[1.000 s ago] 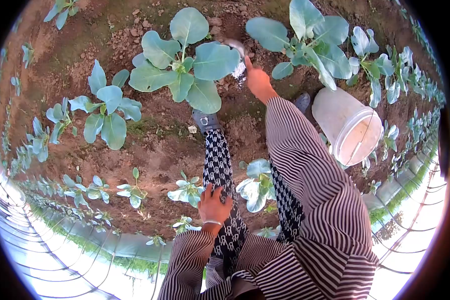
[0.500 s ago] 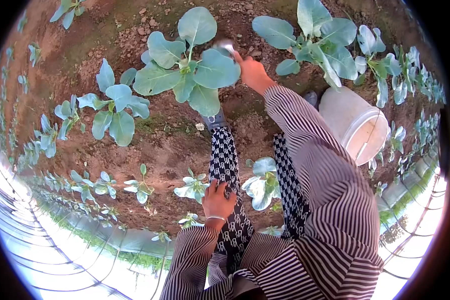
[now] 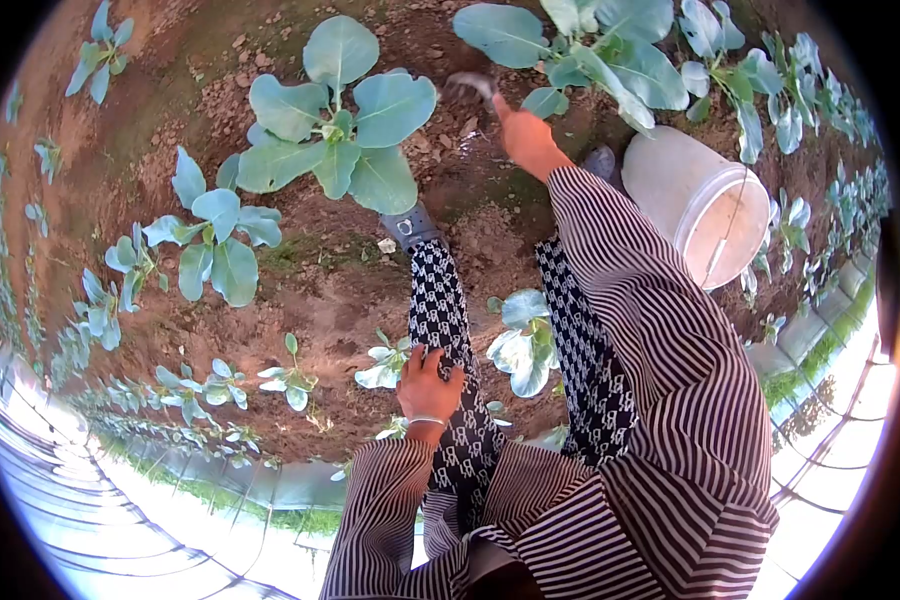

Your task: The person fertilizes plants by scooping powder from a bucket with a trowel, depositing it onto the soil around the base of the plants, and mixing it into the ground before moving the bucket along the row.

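My right hand (image 3: 530, 140) is closed round a small hand tool with a curved metal blade (image 3: 470, 84); its handle is hidden in my fist, and the blade is blurred. The blade is over the soil between a large cabbage-like plant (image 3: 335, 150) on the left and another broad-leaved plant (image 3: 620, 60) on the right. Whether it touches the ground I cannot tell. My left hand (image 3: 430, 390) lies on my patterned trouser leg near the knee, fingers spread, holding nothing.
A white bucket (image 3: 670, 180) lies tipped on its side right of my right arm. Smaller plants (image 3: 215, 235) stand in rows left and below. My shoe (image 3: 410, 227) is just below the large plant. Hooped greenhouse framing (image 3: 100, 520) curves along the bottom.
My right hand and the blade have moved away from the large plant's right leaf toward the plant on the right. The whole view has shifted slightly. My left hand stays on my leg.
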### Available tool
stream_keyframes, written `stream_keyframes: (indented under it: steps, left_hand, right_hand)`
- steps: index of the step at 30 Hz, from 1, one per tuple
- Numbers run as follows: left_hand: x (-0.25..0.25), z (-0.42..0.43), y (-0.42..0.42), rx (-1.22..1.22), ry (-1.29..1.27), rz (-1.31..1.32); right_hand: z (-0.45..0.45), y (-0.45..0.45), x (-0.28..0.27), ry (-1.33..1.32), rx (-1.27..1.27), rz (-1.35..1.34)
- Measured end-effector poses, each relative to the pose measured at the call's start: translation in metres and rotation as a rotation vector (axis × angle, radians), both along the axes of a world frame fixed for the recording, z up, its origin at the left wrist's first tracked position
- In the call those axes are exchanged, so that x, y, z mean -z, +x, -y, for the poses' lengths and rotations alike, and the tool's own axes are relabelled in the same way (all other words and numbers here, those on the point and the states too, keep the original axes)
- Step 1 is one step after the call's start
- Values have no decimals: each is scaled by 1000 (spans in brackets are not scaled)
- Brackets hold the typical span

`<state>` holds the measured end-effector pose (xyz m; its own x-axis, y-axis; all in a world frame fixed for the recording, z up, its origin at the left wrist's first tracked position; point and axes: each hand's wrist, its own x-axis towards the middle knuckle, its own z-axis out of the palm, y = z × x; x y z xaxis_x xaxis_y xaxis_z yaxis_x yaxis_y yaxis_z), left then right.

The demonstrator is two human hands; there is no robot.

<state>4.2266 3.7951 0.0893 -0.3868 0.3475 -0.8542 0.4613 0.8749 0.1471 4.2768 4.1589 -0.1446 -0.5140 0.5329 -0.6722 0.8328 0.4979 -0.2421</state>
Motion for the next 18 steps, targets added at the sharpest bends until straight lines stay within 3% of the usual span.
stream_keyframes:
  steps: [1, 2, 5, 6, 9, 12, 15, 18]
  left_hand:
    - [1, -2, 0, 11, -1, 1]
    - [1, -3, -1, 22, -4, -2]
    - [-1, -8, 0, 51, -12, -28]
    - [-1, -9, -1, 49, -21, -19]
    - [0, -8, 0, 57, -22, -1]
    - [2, -7, 0, 69, 18, -9]
    - [3, -9, 2, 107, 5, -14]
    - [0, -22, 5, 128, -62, -33]
  right_hand:
    - [0, 7, -8, -37, -67, 12]
    - [4, 4, -10, -1, 34, -36]
    - [13, -11, -22, -27, 217, -386]
    - [24, -13, -28, 2, 230, -341]
    - [65, 32, -8, -48, -42, -42]
    - [70, 63, -31, -98, -9, 8]
    - [49, 60, -42, -32, 120, -223]
    - [18, 33, -31, -30, 295, -116]
